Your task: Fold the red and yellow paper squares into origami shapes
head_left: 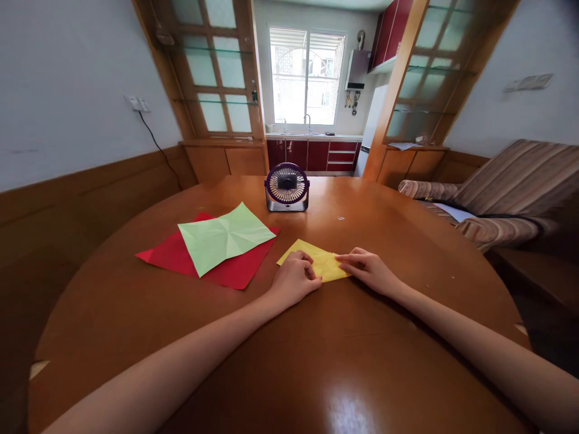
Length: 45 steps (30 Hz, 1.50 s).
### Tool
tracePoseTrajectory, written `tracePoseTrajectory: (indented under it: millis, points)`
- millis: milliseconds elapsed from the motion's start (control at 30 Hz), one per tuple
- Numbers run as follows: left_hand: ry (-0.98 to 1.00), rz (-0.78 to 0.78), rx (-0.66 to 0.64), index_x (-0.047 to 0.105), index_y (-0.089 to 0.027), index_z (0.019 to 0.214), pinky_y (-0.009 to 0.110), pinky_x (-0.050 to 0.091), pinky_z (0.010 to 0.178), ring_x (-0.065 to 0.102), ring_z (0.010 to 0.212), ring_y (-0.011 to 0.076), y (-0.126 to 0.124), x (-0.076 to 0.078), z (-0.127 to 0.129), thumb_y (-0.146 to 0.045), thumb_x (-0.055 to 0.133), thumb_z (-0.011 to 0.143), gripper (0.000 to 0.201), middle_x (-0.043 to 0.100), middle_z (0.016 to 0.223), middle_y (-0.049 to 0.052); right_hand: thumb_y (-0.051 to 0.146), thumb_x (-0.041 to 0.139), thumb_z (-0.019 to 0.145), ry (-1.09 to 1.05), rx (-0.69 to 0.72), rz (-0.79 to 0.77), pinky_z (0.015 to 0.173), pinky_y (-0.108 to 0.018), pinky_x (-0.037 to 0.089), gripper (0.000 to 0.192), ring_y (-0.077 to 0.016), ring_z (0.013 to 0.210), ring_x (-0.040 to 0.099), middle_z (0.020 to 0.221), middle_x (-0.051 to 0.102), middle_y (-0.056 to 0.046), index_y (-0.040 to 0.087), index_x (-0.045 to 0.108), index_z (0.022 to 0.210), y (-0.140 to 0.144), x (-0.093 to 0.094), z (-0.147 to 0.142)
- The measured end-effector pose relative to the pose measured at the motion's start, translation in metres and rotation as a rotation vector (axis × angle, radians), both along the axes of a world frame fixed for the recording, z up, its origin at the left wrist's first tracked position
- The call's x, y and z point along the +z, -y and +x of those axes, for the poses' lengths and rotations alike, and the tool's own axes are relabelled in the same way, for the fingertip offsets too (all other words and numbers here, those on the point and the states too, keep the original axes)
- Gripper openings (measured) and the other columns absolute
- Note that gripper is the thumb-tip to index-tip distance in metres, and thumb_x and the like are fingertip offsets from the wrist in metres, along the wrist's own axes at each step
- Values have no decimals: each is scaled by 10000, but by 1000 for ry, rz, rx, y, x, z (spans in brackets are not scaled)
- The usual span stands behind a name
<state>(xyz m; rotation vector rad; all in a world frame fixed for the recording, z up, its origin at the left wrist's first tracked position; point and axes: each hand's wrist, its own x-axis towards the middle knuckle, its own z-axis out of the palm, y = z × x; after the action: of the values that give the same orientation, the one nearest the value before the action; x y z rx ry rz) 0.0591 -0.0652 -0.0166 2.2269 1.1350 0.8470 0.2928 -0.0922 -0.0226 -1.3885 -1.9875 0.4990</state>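
A folded sheet of yellow paper lies on the table between my two hands. My left hand rests over its left part with curled fingers, thumb and fingertips closed at the near edge of the paper. At the right end, my right hand has its thumb and fingers pressed together on the paper. Part of the yellow sheet is hidden under the left hand. To the left, a creased light green sheet lies on top of a red sheet.
A small purple desk fan stands beyond the papers on the round wooden table. A tiny white scrap lies right of the fan. A striped armchair stands at the right, past the table edge.
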Motion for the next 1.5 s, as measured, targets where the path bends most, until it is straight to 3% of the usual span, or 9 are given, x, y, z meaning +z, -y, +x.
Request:
tracePoseTrajectory:
  millis: [467,600,667,867,1233,1367,1500]
  points:
    - [-84,47,-8,575,-170,591,342,460,867,561,994,221,4,5,1,-193,677,742,183,602,1004,64,396,514,923,40,7,53,747,-314,463,332,-167,774,570,864,552,-48,207,703,1120,0,-1,-2]
    - [-144,93,-5,604,-169,729,354,462,853,557,967,233,3,6,1,-196,685,735,86,611,960,64,390,509,928,58,7,53,757,-310,468,331,-162,772,574,868,547,-47,205,699,1125,-1,-2,-2]
    - [-170,116,-12,624,-165,857,363,465,850,556,966,240,1,5,0,-204,685,738,139,619,959,63,392,504,931,67,10,50,763,-314,472,334,-164,777,578,876,551,-49,207,696,1132,-1,-2,-2]
    - [-214,182,-139,668,-252,1137,388,429,967,528,1073,233,-8,-1,-6,-264,633,819,320,601,1143,49,380,501,935,101,23,47,792,-330,477,330,-175,815,584,903,558,-59,214,687,1151,-3,-2,-1]
    - [-374,320,-260,670,-321,1189,432,394,1008,502,1137,243,-6,5,-14,-293,503,945,298,569,1319,43,384,501,937,111,28,68,785,-326,487,331,-174,799,590,892,562,-58,219,686,1157,-3,-2,0]
    - [-421,353,-337,629,-305,1242,454,400,983,512,1147,254,-7,6,-14,-283,425,979,334,491,1437,5,400,495,939,119,31,70,776,-324,488,343,-174,794,588,888,564,-58,220,682,1163,-3,-2,0]
    - [-411,352,-406,564,-275,1313,434,374,1017,496,1211,247,-10,4,-15,-254,374,994,371,530,1401,-12,383,469,952,142,37,71,797,-320,483,352,-174,813,589,905,561,-62,217,669,1189,-5,-2,0]
